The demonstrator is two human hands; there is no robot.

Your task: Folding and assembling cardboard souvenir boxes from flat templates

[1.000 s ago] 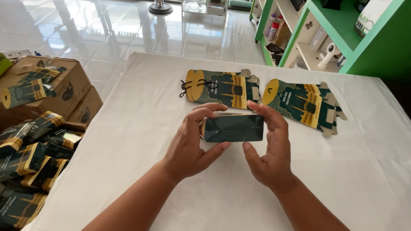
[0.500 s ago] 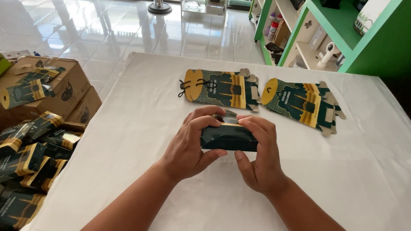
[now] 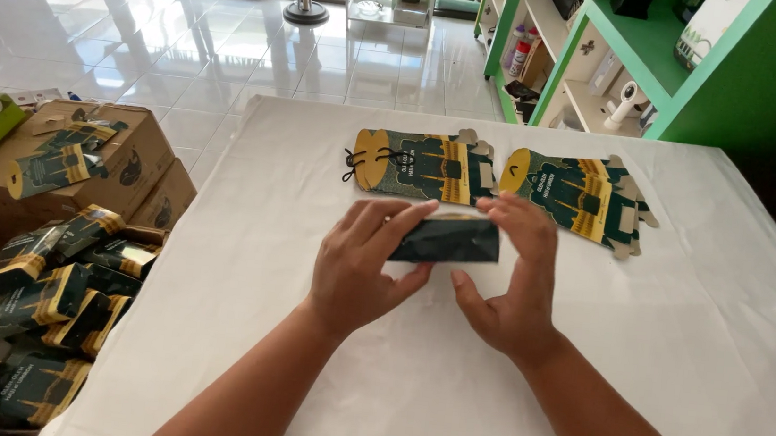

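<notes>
Small dark-green carton (image 3: 447, 240) held just above white tablecloth (image 3: 724, 374), table centre; long axis 9–3 o'clock.

L hand (image 3: 366, 265): fingers laid flat over carton's left end and top, thumb under near edge — pressed on, not curled.

R hand (image 3: 515, 278): fingers arched over right end, thumb at near bottom corner; carton pinched betw. both hands. Both abt equally near (L covers more of it).

Flat unfolded blanks: one stack w/ cord (image 3: 421, 165) at 12 o'clock, second (image 3: 580, 195) at 1–2. Finished cartons piled (image 3: 39, 298) off table at 9, by brown shipping box (image 3: 90, 161).
</notes>
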